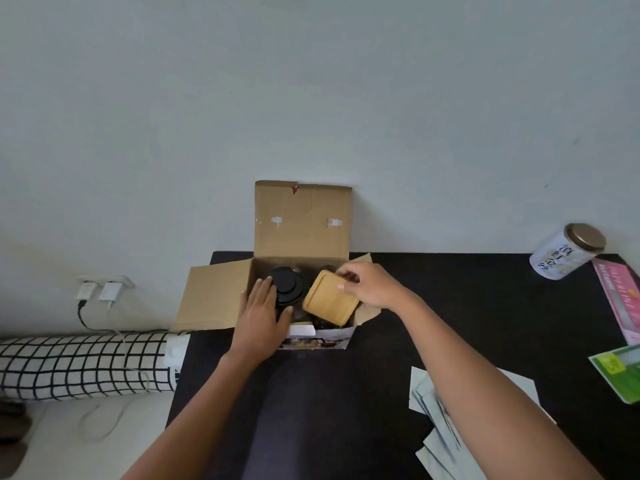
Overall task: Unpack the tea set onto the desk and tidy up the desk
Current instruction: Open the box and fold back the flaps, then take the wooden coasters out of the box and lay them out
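An open cardboard box [302, 220] stands at the back of the black desk [450, 306], its lid flap upright against the wall. Inside on the left sits a round black lidded pot [286, 287]. My left hand [263, 317] wraps around that pot's near side, thumb against its front. To the right, a square wooden tray [330, 303] tilts up out of the box. My right hand [367, 285] pinches the tray's far right corner. More dark pieces lie underneath, mostly hidden.
A white tea tin with a bronze lid [568, 252] stands at the back right, beside a pink box [620, 299] and a green packet [620, 375]. Pale papers [436, 420] lie under my right forearm. Left of the desk are a checked bolster [79, 365] and plugged-in chargers [100, 291].
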